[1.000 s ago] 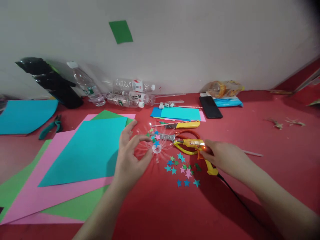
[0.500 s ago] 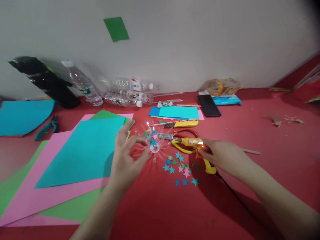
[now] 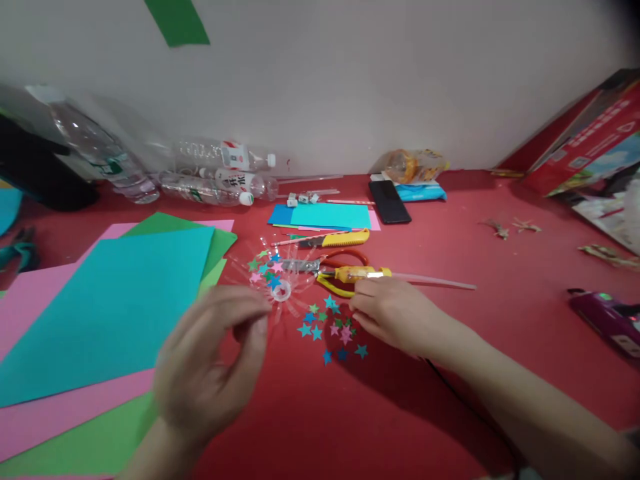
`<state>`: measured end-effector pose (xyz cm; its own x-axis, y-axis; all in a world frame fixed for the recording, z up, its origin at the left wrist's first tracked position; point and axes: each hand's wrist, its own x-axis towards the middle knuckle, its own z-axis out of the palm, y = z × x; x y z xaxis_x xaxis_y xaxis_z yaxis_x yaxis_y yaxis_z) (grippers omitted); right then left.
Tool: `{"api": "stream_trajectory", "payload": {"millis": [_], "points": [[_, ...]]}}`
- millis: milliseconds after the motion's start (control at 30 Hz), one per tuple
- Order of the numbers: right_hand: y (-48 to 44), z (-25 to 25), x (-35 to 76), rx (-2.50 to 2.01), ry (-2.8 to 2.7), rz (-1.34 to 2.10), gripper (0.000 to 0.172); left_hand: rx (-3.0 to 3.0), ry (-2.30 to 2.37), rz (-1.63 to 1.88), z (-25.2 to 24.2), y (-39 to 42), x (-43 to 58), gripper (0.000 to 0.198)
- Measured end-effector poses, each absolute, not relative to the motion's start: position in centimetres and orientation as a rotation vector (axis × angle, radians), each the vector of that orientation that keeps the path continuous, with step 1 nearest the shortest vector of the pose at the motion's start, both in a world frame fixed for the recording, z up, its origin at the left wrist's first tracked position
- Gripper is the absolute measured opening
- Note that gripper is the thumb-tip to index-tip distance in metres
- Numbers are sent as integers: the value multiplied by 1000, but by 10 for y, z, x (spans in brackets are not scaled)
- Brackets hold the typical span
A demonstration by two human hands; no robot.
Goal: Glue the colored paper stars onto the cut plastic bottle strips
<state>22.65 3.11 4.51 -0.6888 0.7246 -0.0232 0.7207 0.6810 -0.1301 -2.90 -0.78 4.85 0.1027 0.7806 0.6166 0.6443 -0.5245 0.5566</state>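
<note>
At far left, a dark bottle and teal pliers are cut off by the edge of view. A clear bottle stands by the wall, with more bottles lying beside it, probably pushed back to free the red table. Large coloured sheets overlap in front, partly covered by the left hand.

That hand is blurred, its thumb and fingers curled toward each other; I cannot tell whether this grip meets or pinches anything. Just beyond its fingertips, near the middle, a clear plastic piece lies with thin strips fanned around a ring, paper stars among the strips. The see-through strips are hard to trace, especially where they overlap the scissors.

To the right, loose stars lie scattered face up, seemingly within easy reach. Behind them, a yellow glue gun rests across the scissors' handles, which may keep its nozzle off the surface. The right hand hides the gun's handle; its fingers bend downward beside the stars, and I cannot tell whether that grip holds anything. A black cable runs partly beneath the forearm. At far right, a purple device is cropped.
</note>
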Motion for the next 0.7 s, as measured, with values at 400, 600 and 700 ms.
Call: {"api": "stream_trajectory", "payload": {"millis": [400,600,700], "points": [[31,33,229,-1050,-2908,251,8,2471,1184,1244,47,-9,-17,17],[29,19,231,-1040,-2888,212,11,2499,987,1088,36,-18,-11,22],[28,15,234,-1017,-2889,214,7,2510,935,1061,34,-20,-8,23]]}}
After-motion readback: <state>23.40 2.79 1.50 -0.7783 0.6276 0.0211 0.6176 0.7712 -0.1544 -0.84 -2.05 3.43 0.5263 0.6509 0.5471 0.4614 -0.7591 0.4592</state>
